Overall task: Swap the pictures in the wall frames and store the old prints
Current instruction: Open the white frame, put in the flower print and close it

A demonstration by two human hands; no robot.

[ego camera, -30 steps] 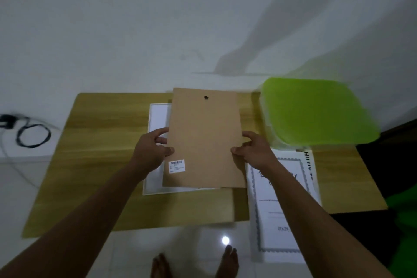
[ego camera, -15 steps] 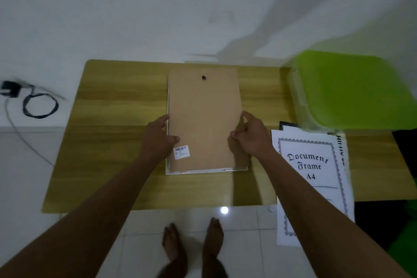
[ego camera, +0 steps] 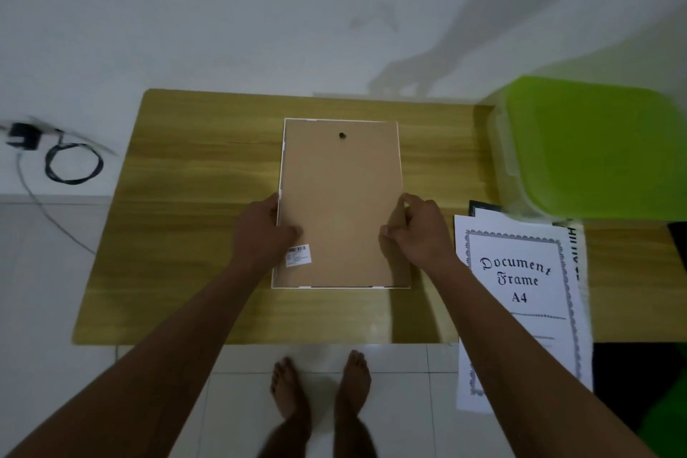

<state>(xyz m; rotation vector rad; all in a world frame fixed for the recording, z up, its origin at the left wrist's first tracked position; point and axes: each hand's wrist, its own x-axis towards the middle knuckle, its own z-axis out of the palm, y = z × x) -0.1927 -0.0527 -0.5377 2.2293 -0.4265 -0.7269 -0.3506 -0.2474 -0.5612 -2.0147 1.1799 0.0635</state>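
One white frame (ego camera: 281, 175) lies at centre, carrying one brown backing board (ego camera: 342, 197) with one barcode sticker (ego camera: 298, 255). One wooden table (ego camera: 186, 216) supports them. Two hands: left hand (ego camera: 260, 234), right hand (ego camera: 420, 234). One printed sheet (ego camera: 520, 286) is fully visible at 3 o'clock; further sheets beneath cannot be counted. One green-lidded bin (ego camera: 594, 145) at 2 o'clock. One coiled cable (ego camera: 72, 164) at 9 o'clock. Two bare feet (ego camera: 290, 390) at 6 o'clock.

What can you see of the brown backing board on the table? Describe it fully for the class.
The backing board is a flat brown sheet, like fibreboard, lying face down within a thin white frame on the wooden table. A small dark hanging hole sits near its far edge, and a white barcode sticker near its left side. The left hand and right hand press its side edges.
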